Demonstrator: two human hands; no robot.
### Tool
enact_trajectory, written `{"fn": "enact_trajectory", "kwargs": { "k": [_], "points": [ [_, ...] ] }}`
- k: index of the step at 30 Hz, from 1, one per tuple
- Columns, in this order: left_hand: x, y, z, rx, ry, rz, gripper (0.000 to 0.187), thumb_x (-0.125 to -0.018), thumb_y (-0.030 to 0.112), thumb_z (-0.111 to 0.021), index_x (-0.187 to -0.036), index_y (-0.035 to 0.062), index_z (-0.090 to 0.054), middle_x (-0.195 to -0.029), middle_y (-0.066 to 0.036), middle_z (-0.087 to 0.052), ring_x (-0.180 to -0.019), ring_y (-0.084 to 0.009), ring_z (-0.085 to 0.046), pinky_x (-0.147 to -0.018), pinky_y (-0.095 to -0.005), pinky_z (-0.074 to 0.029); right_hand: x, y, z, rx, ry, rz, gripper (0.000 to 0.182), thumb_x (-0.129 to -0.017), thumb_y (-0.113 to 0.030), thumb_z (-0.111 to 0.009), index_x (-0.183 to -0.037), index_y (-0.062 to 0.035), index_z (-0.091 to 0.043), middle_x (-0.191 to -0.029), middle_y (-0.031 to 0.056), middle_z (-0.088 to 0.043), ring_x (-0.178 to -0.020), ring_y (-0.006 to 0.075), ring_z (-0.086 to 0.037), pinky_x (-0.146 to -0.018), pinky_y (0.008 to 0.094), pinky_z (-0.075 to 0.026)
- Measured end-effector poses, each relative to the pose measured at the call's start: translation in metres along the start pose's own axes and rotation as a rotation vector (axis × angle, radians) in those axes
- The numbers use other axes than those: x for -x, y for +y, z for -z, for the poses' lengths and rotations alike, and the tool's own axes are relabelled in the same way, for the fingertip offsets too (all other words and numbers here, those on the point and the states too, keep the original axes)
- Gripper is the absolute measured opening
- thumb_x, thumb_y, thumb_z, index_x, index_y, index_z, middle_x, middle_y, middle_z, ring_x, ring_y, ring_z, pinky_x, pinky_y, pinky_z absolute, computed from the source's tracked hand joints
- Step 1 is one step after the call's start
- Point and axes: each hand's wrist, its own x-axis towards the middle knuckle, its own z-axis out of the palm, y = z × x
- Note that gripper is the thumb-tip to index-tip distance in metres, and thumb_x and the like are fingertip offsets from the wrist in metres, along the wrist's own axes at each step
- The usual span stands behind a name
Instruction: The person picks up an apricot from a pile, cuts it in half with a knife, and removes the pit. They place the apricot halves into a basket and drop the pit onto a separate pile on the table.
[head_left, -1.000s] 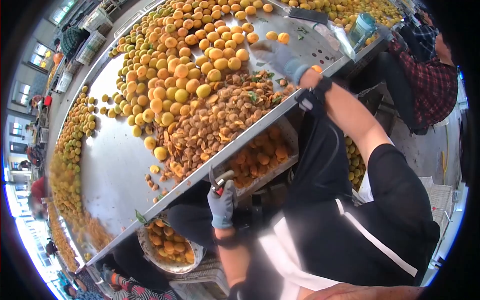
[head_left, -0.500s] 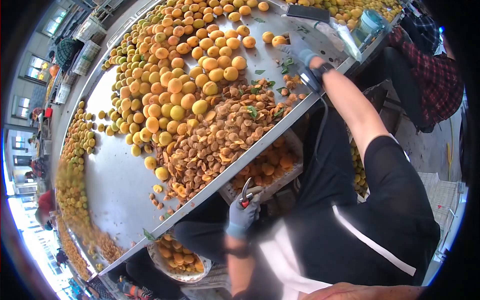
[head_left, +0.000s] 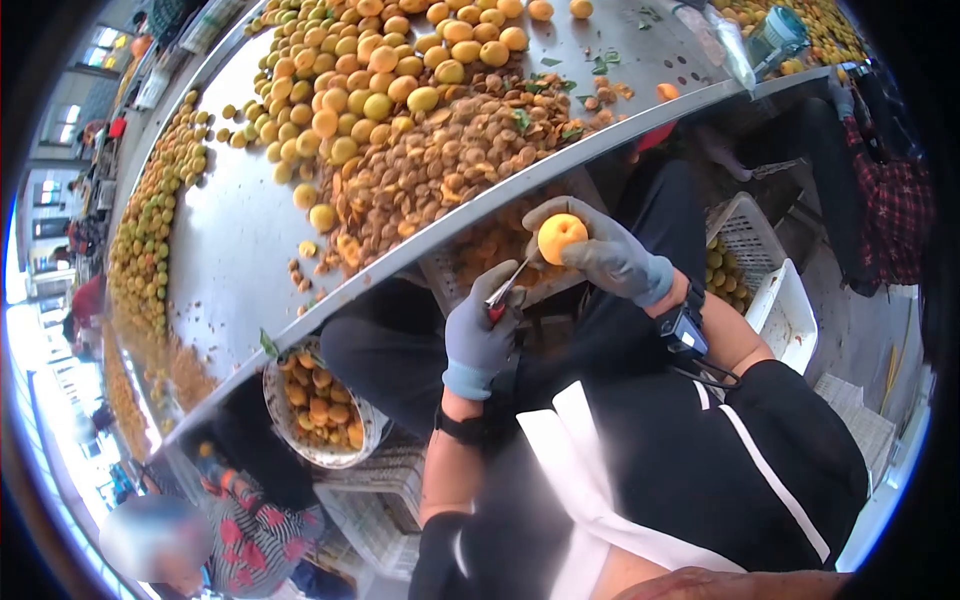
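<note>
My left hand, in a grey glove, is closed around a small knife with a red handle and a slim metal blade pointing up and to the right. Beside it, my gloved right hand grips a whole orange-yellow apricot between thumb and fingers. The knife's tip is close to the fruit's lower left side. Both hands are over my lap, in front of the metal table's edge. Below them, partly covered, is a crate of apricot pieces.
On the metal table lie a pile of whole apricots and a heap of brown pits. A white tub of apricots stands lower left. White crates are at right. Co-workers sit at both sides, one in a plaid shirt.
My right hand has come back from the far table edge to my lap, now holding an apricot. My left hand, still with the knife, has risen toward it. The view has shifted.
</note>
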Motion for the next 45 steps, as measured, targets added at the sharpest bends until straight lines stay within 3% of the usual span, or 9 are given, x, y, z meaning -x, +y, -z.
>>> {"fn": "enact_trajectory", "kwargs": {
  "k": [1,4,12,25,31,33,37,42,45],
  "points": [
    [0.004,0.002,0.000,-0.111,-0.017,0.000,0.037,-0.083,0.008,-0.066,-0.119,0.0121,-0.059,-0.097,-0.013,-0.068,-0.087,-0.0265,-0.068,-0.074,-0.0317,-0.051,0.004,0.006,-0.003,-0.002,-0.012,-0.007,0.047,-0.084,-0.020,-0.065,-0.126,-0.0058,-0.049,-0.106,0.0037,-0.057,-0.097,0.0107,-0.056,-0.086,0.0250,-0.048],
    [0.017,0.004,-0.002,-0.247,0.023,-0.093,0.036,-0.084,0.013,-0.066,-0.119,0.0147,-0.057,-0.095,-0.016,-0.067,-0.086,-0.0348,-0.065,-0.071,-0.0362,-0.052,0.016,0.015,-0.010,0.052,-0.021,0.039,0.046,-0.084,-0.019,-0.066,-0.125,-0.0052,-0.049,-0.111,0.0047,-0.056,-0.104,0.0122,-0.055,-0.092,0.0271,-0.047],
    [0.032,0.008,-0.003,-0.350,0.013,-0.158,0.038,-0.081,0.016,-0.067,-0.117,0.0150,-0.056,-0.090,-0.015,-0.067,-0.080,-0.0352,-0.065,-0.066,-0.0383,-0.051,0.035,0.009,-0.029,0.019,-0.033,0.071,0.047,-0.084,-0.005,-0.061,-0.129,-0.0036,-0.047,-0.117,0.0068,-0.055,-0.110,0.0149,-0.055,-0.095,0.0303,-0.047],
    [0.043,0.006,-0.008,-0.430,-0.055,-0.135,0.030,-0.081,0.011,-0.068,-0.109,0.0096,-0.058,-0.087,-0.017,-0.066,-0.082,-0.0374,-0.064,-0.065,-0.0376,-0.051,0.043,0.007,-0.029,0.099,-0.154,0.038,0.040,-0.083,-0.006,-0.061,-0.122,-0.0045,-0.050,-0.111,0.0058,-0.055,-0.101,0.0136,-0.056,-0.093,0.0281,-0.045],
    [0.034,-0.003,-0.016,-0.466,0.013,-0.148,0.028,-0.080,0.013,-0.064,-0.106,0.0134,-0.054,-0.080,-0.016,-0.064,-0.075,-0.0378,-0.062,-0.061,-0.0442,-0.048,0.039,0.014,-0.038,-0.140,0.016,0.047,0.043,-0.080,-0.001,-0.066,-0.120,-0.0049,-0.051,-0.109,0.0065,-0.058,-0.107,0.0158,-0.057,-0.094,0.0305,-0.049],
    [0.031,-0.005,-0.018,-0.434,-0.013,-0.107,0.025,-0.082,0.014,-0.063,-0.105,0.0130,-0.054,-0.080,-0.017,-0.064,-0.075,-0.0384,-0.062,-0.061,-0.0449,-0.048,0.035,0.017,-0.031,0.024,0.182,-0.047,0.050,-0.077,0.001,-0.071,-0.122,-0.0030,-0.049,-0.115,0.0099,-0.059,-0.109,0.0205,-0.059,-0.096,0.0361,-0.050],
    [0.035,0.003,-0.018,-0.393,-0.066,-0.057,0.018,-0.087,0.018,-0.061,-0.101,0.0113,-0.054,-0.080,-0.018,-0.063,-0.075,-0.0396,-0.061,-0.062,-0.0461,-0.047,0.039,0.020,-0.024,0.181,0.163,0.041,0.052,-0.080,-0.006,-0.073,-0.125,-0.0027,-0.049,-0.120,0.0109,-0.059,-0.112,0.0225,-0.058,-0.095,0.0378,-0.051],
    [0.032,0.007,-0.018,-0.441,-0.027,-0.087,0.020,-0.085,0.017,-0.061,-0.102,0.0108,-0.052,-0.079,-0.018,-0.063,-0.076,-0.0397,-0.061,-0.062,-0.0466,-0.047,0.040,0.017,-0.038,-0.521,0.082,-0.043,0.043,-0.087,-0.008,-0.067,-0.126,-0.0044,-0.049,-0.119,0.0105,-0.059,-0.110,0.0215,-0.059,-0.090,0.0348,-0.054],
    [0.026,0.004,-0.017,-0.513,-0.035,-0.081,0.024,-0.083,0.016,-0.062,-0.104,0.0106,-0.051,-0.079,-0.018,-0.063,-0.077,-0.0395,-0.061,-0.063,-0.0465,-0.048,0.038,0.018,-0.037,-0.440,0.090,0.005,0.041,-0.088,-0.007,-0.065,-0.125,-0.0048,-0.049,-0.117,0.0108,-0.060,-0.111,0.0223,-0.059,-0.093,0.0361,-0.052]
  ]
}}
